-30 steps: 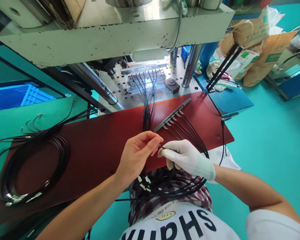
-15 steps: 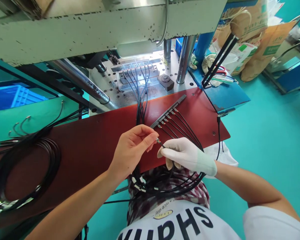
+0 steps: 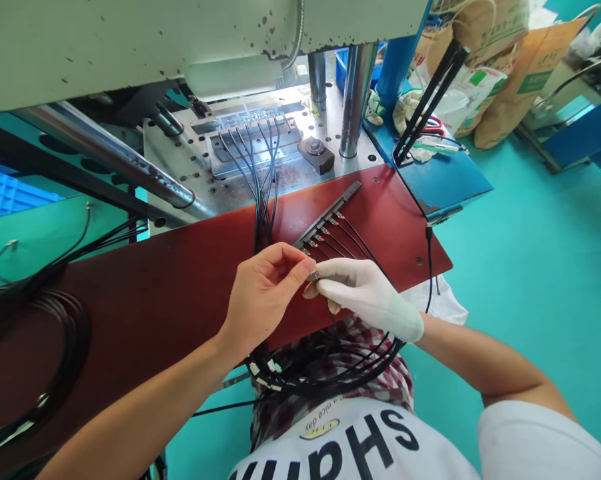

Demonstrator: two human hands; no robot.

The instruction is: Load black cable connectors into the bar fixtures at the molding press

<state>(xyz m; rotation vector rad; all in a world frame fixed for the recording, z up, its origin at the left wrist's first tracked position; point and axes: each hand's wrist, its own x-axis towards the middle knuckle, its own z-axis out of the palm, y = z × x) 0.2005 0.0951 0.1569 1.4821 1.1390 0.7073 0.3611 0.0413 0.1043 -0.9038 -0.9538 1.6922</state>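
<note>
Head view, the only one. Bare left hand (image 3: 265,293) and white-gloved right hand (image 3: 365,297) meet over the near edge of the dark red tabletop (image 3: 145,300), fingers of both pinched shut on a small metal cable tip (image 3: 313,275) between them; the tip is tiny and partly covered, so which hand carries the load is hard to tell. It sits just beside the near end of a slim black comb-like holder bar (image 3: 327,213) lying slantwise on the tabletop. Progress, judging by the layout: about six cables (image 3: 353,237) already sit in the bar's slots, metal ends in a row, the near-end slot seemingly the one being filled; so the bar looks nearly loaded. A second set of cables (image 3: 260,153) is already laid in the steel mould plate (image 3: 260,143) under the press. A large coil of spare cable (image 3: 35,333) waits at far left, so plenty seems left. Materials: cables thin, glossy black, springy, looping down over the person's lap; tips bright metal; tabletop smooth, matte; press columns (image 3: 353,93) polished steel cylinders; press body (image 3: 130,47) chipped cream paint; glove a fine knit, snug. Brown paper sacks (image 3: 520,73) stand on the teal floor at right.
</note>
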